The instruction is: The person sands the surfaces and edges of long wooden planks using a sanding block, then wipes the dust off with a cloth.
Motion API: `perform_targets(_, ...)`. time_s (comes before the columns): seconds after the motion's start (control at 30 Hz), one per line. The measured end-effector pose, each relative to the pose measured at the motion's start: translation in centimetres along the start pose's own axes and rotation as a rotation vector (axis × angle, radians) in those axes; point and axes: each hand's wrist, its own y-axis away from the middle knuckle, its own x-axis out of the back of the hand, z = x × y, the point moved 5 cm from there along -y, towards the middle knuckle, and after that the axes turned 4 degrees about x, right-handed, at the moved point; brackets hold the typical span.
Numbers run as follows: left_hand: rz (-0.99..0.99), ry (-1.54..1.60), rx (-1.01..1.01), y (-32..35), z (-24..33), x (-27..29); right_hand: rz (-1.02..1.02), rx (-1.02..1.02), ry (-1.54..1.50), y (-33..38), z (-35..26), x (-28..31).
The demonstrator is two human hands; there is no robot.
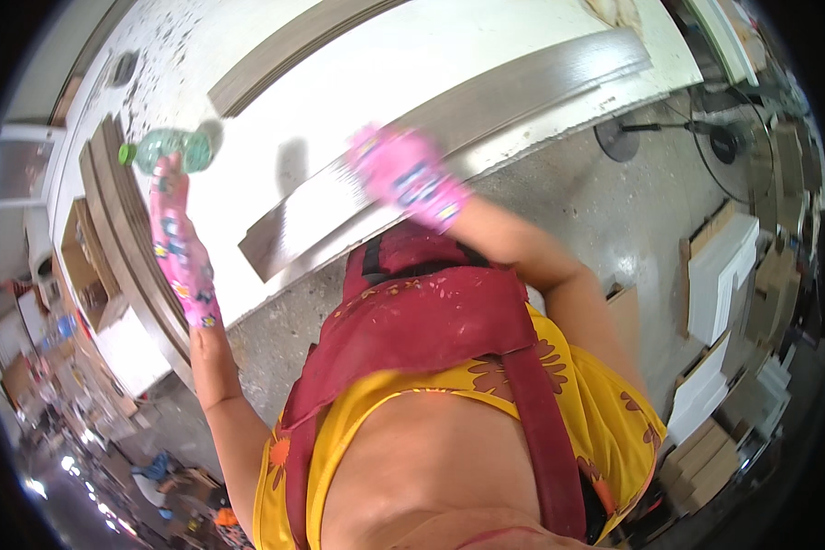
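My left hand [183, 247], in a pink flowered glove, reaches up at the left side of the white table [275, 174]. Its fingers are closed on a clear green plastic bottle [185, 149] held sideways, with a green cap [126, 154] toward the left. My right hand [408, 174], gloved the same way, is smeared by motion over a long grey-brown moulded strip [513, 96] along the table's near edge. Whether those fingers hold anything is hidden by the blur.
Another grey-brown strip [293, 50] lies farther back, and long strips [137, 238] are stacked at the left. A pale cloth [619, 13] lies at the far end. To the right stand a fan [726, 142] and stacked white panels [720, 280] on the concrete floor.
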Motion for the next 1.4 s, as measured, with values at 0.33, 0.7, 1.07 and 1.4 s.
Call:
perform_targets(0.33,-0.876,-0.375,-0.302,-1.4,2.8,-26.0,1.035,-1.115,0.070,26.6,38.8,11.1)
perform_targets(0.7,-0.904,-0.164,0.097,-6.5,0.0,-26.5,1.220,-1.146,-0.679,32.0,30.3,-6.2)
perform_targets(1.07,-0.704,-0.281,-0.080,-22.3,-6.7,-27.4,1.017,-1.156,-0.403,34.2,30.5,-3.4)
perform_targets(1.4,-0.735,-0.412,-0.093,-28.4,-12.6,-28.6,1.059,-1.178,-0.442,35.5,30.0,-4.8)
